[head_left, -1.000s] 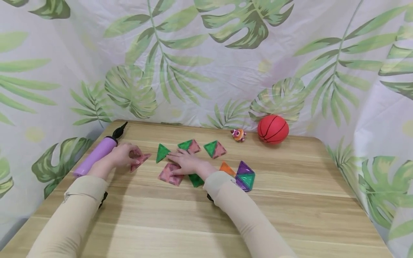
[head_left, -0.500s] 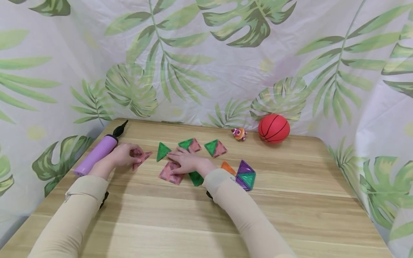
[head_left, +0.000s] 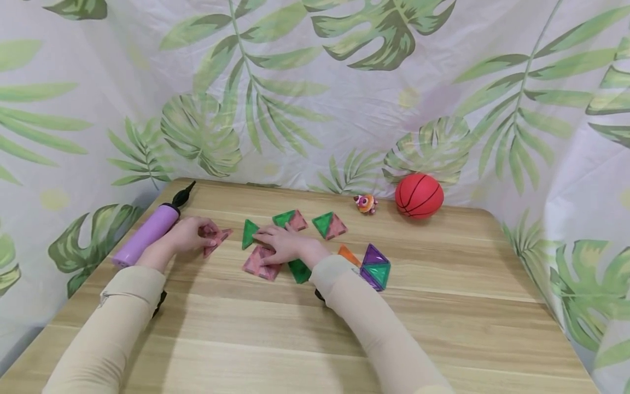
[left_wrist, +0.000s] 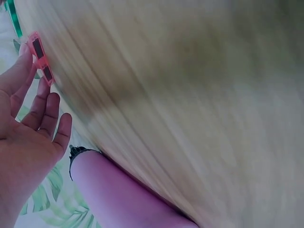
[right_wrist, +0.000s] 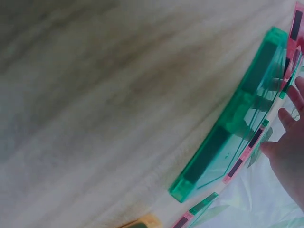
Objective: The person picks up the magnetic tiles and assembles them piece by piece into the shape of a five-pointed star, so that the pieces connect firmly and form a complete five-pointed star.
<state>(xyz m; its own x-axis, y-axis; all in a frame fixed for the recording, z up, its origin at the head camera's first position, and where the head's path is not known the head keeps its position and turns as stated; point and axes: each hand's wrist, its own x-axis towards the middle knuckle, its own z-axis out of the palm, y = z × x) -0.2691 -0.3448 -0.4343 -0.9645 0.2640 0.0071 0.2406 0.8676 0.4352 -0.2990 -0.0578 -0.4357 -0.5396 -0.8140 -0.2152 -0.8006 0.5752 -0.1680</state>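
My left hand (head_left: 189, 235) pinches a translucent pink triangular magnetic tile (head_left: 220, 241) between thumb and fingers, at the left of the tile group. In the left wrist view that tile (left_wrist: 41, 58) appears edge-on at the fingertips. My right hand (head_left: 285, 244) lies palm down with fingers extended. Its fingertips touch the right side of a green triangular tile (head_left: 248, 233), while the thumb rests on a pink square-shaped piece (head_left: 256, 265). Partly beneath the right wrist is a darker green tile (head_left: 299, 271), large and near in the right wrist view.
Behind the right hand lie two green-and-pink tile pairs (head_left: 322, 224). An orange tile (head_left: 348, 255) and a purple-and-green tile group (head_left: 376, 268) lie right. A purple hand pump (head_left: 147, 235) borders the left forearm. A small toy figure (head_left: 365, 203) and red ball (head_left: 419, 196) stand at the back.
The green triangular tile by my right fingertips has turned slightly and shifted a little right. My left hand keeps its pinch on the pink tile, almost still.
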